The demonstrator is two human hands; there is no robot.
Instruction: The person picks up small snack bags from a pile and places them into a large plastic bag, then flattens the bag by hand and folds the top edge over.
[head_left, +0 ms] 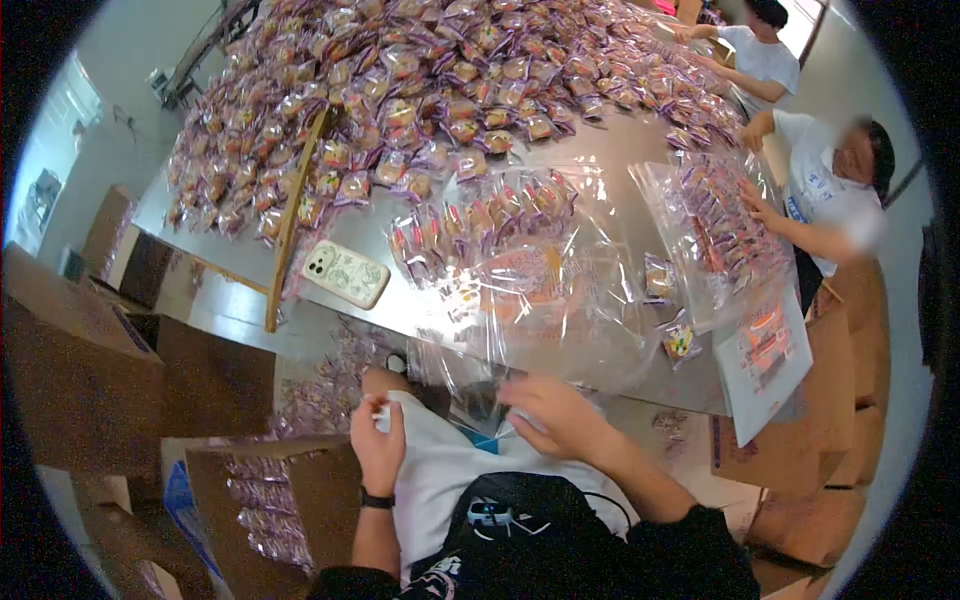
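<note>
A large clear plastic bag (pixel 565 325) with orange print lies on the metal table. Its far part holds rows of small wrapped cakes (pixel 480 222), and its near end hangs over the table edge toward my lap. At that near end is my right hand (pixel 560 415), its fingers closed on the plastic. My left hand (pixel 378 440), with a black band at the wrist, is raised over my left thigh, apart from the bag. Its fingers are curled together; whether anything small is in them is hidden. Two loose wrapped cakes (pixel 679 340) lie right of the bag.
A heap of wrapped cakes (pixel 420 90) covers the far table, beside a wooden strip (pixel 297 215). A phone (pixel 345 275) lies near the edge. At right, a co-worker (pixel 825 185) handles another filled bag (pixel 715 225) near flat bags (pixel 765 350). Cardboard boxes (pixel 215 375) stand around.
</note>
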